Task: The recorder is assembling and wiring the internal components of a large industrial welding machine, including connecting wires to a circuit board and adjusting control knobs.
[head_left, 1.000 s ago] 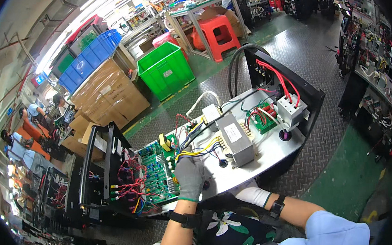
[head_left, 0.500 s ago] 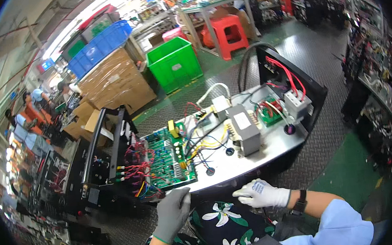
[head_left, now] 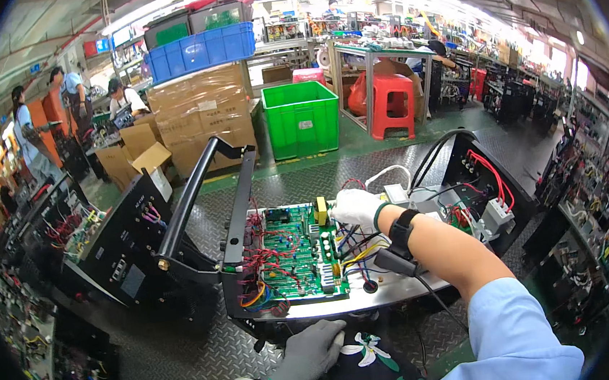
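My right hand (head_left: 359, 208), in a white glove, reaches over the open machine chassis (head_left: 414, 283). Its fingers are closed beside a yellow block part (head_left: 321, 210) at the right edge of the green circuit board (head_left: 280, 246); what they grip, if anything, is hidden. Coloured wires (head_left: 357, 252) run below that hand, and my forearm hides most of the chassis middle. Low at the chassis front edge, my left hand (head_left: 308, 356) in a grey glove rests over my lap with fingers curled together. Whatever it may hold cannot be seen.
A black handle bar (head_left: 193, 200) rises at the chassis left. Another black machine (head_left: 118, 250) stands farther left. Beyond are a green crate (head_left: 302, 121), a red stool (head_left: 393, 106) and stacked cartons (head_left: 204, 119). A black cable (head_left: 441, 297) hangs below my right forearm. Several people work far left.
My right hand has gone from the chassis front edge up and forward to the circuit board's right edge. My left hand remains low and curled. The view has tilted up and turned.
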Tool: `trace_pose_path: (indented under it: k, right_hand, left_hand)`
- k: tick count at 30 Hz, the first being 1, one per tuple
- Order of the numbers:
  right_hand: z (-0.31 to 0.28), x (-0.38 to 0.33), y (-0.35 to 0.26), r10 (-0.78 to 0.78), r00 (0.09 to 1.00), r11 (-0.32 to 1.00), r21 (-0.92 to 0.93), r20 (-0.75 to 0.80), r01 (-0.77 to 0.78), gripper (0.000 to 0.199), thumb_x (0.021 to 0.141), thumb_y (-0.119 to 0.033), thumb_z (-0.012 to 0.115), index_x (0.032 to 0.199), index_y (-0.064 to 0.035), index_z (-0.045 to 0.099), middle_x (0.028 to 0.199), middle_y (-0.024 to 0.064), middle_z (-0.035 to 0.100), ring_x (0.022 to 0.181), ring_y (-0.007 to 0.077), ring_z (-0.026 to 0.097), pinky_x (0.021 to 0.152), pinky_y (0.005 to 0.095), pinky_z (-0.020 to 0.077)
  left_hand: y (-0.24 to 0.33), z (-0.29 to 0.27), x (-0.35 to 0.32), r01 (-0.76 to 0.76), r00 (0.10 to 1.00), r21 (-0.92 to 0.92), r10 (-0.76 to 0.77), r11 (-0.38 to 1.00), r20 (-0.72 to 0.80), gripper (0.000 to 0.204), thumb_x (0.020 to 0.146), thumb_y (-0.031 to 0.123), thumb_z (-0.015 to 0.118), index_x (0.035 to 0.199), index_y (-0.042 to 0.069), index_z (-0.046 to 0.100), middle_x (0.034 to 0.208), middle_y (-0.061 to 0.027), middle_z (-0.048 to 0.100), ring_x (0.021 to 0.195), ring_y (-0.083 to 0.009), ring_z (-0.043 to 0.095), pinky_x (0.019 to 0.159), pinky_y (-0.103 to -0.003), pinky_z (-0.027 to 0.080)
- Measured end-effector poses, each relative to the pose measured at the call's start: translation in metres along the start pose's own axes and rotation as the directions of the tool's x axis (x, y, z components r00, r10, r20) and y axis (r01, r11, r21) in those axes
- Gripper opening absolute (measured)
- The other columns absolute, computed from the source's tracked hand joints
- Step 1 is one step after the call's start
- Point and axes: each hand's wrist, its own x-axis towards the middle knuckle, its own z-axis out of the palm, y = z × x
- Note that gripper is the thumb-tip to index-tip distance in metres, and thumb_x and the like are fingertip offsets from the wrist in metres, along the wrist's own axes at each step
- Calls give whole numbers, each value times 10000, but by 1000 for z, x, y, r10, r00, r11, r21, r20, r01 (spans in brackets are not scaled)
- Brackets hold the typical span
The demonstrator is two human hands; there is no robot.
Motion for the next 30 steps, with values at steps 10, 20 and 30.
trace_pose_path:
  k: [10,20,30]
  right_hand:
    - [41,23,27,106,983,937,317,149,-149,355,939,-326,529,1002,-14,686,939,182,704,878,346,686,809,424,524]
    - [48,-16,1,378,922,645,738,-81,-199,375,998,-344,500,983,-18,684,911,153,704,872,295,666,782,370,488]
    - [-26,-171,-63,26,938,711,666,-345,225,230,969,-192,569,1098,-50,696,885,98,685,862,170,662,790,302,518]
  left_hand:
    - [-19,-11,5,-81,990,37,76,996,120,305,969,289,566,1220,128,633,1010,-85,668,910,-273,687,708,-434,564]
    - [-22,-13,-3,-16,992,97,4,995,124,325,948,303,590,1220,132,637,1010,-87,670,928,-280,683,734,-442,559]
    - [-26,1,4,-63,998,29,63,998,-2,246,917,265,614,1099,125,701,1000,-93,699,928,-289,673,783,-440,552]
